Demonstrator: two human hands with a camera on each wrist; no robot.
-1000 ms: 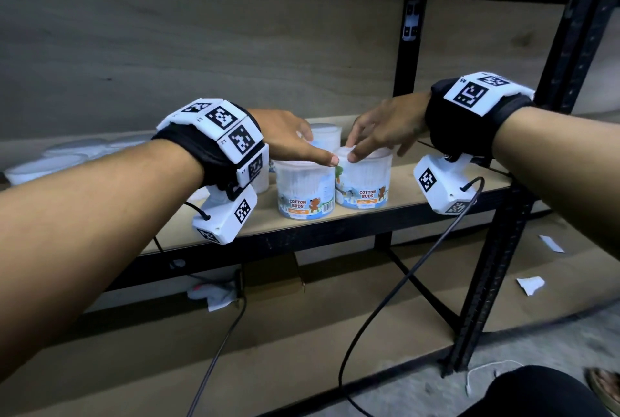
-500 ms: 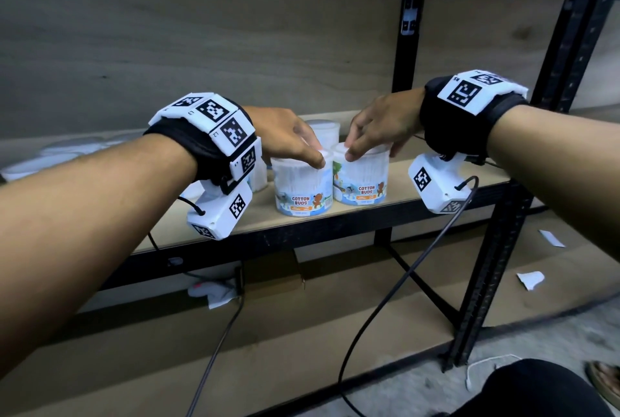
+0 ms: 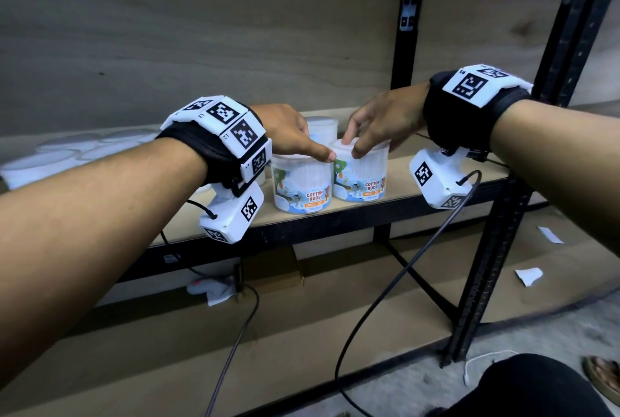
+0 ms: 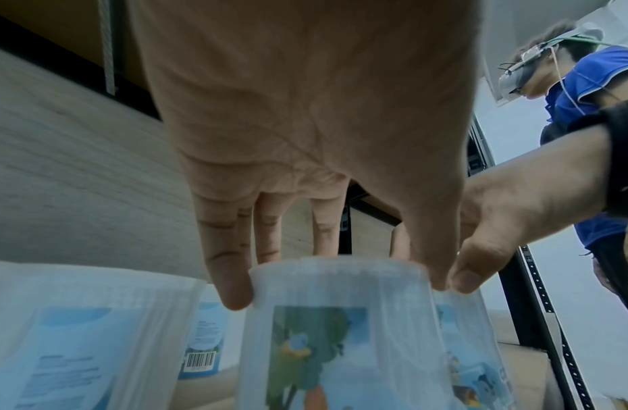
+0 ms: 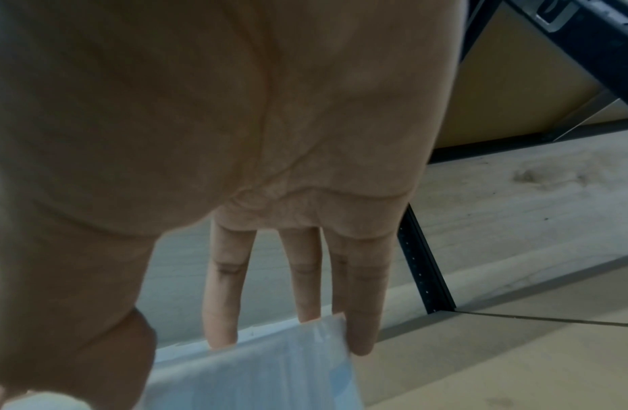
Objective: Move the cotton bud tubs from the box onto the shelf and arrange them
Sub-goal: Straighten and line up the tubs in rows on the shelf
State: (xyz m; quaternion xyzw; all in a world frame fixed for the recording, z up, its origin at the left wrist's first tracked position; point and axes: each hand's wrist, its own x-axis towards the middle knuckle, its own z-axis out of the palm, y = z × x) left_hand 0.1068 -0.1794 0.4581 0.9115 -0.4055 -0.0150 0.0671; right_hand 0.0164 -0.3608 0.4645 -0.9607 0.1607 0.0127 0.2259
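Observation:
Two clear cotton bud tubs with white lids stand side by side at the front of the wooden shelf (image 3: 399, 181). My left hand (image 3: 312, 148) lies over the left tub (image 3: 302, 188) and spans its lid, with the little finger (image 4: 232, 291) on one side of the rim and the thumb on the other. My right hand (image 3: 365, 141) grips the lid of the right tub (image 3: 362, 178) from above, fingertips (image 5: 361, 341) down over the rim. The two thumbs nearly touch between the tubs. A third tub (image 3: 320, 128) stands behind them.
Several more white-lidded tubs (image 3: 50, 161) stand at the shelf's far left. A black upright post (image 3: 503, 248) rises at the right. Below are a lower board (image 3: 302, 332), a small cardboard box (image 3: 271, 269), hanging cables (image 3: 385, 299) and paper scraps (image 3: 528, 277).
Both hands stay on the two front tubs. The tubs have turned slightly, so their labels face a little more to the right. The right hand's fingers have drawn closer over its lid.

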